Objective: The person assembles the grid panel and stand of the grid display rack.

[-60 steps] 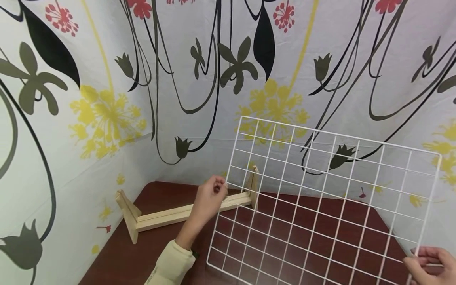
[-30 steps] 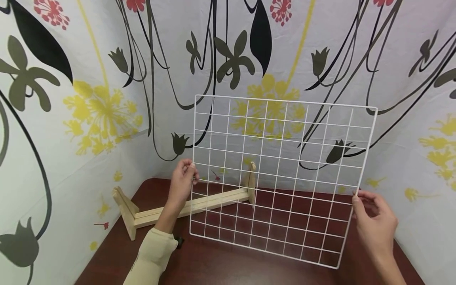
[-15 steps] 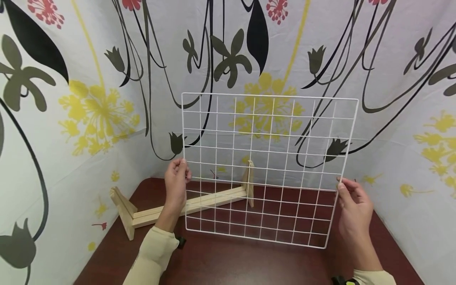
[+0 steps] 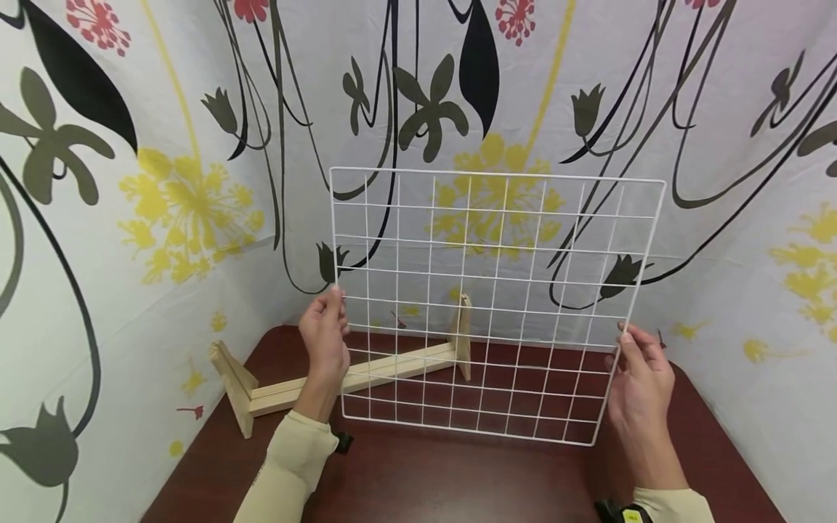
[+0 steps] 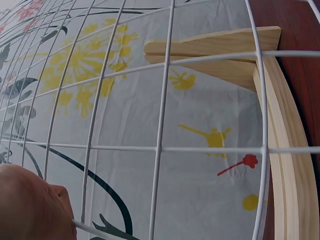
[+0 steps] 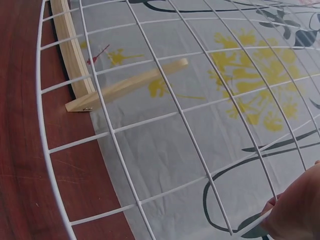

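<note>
A white wire grid panel [image 4: 497,240] stands upright in the air above the dark red table [image 4: 425,479], held by both hands. My left hand [image 4: 327,330] pinches its left edge about halfway down. My right hand [image 4: 637,370] pinches the right edge, lower down. Behind the panel lies a long wooden stand [image 4: 353,378] with a slot along its bar and an upright foot at each end. In the left wrist view the grid [image 5: 160,145] fills the frame in front of the stand [image 5: 280,150]. The right wrist view shows the grid [image 6: 165,130] and the stand [image 6: 75,55] too.
A flower-patterned cloth [image 4: 163,181] walls the table on the left, back and right. The stand lies at the table's back left, close to the cloth. Bare tabletop shows in front of the panel.
The panel has swung from a tilted pose at the right to upright and centred, then sunk a little. My right hand has come up along its right edge.
</note>
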The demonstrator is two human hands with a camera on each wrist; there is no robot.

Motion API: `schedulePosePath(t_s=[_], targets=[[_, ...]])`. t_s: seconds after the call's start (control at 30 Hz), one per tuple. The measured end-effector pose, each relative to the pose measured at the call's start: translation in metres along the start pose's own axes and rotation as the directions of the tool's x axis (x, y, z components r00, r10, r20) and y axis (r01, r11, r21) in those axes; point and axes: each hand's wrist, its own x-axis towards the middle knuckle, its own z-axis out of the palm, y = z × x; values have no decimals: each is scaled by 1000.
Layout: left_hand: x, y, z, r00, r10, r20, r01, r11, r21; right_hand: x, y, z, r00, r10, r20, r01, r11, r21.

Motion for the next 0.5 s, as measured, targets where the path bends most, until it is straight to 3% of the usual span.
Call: schedulePosePath(t_s=[0.5], targets=[[-6, 3, -2, 997, -62, 51, 64, 997, -40, -3, 5, -7, 999, -51, 8, 51, 997, 50]])
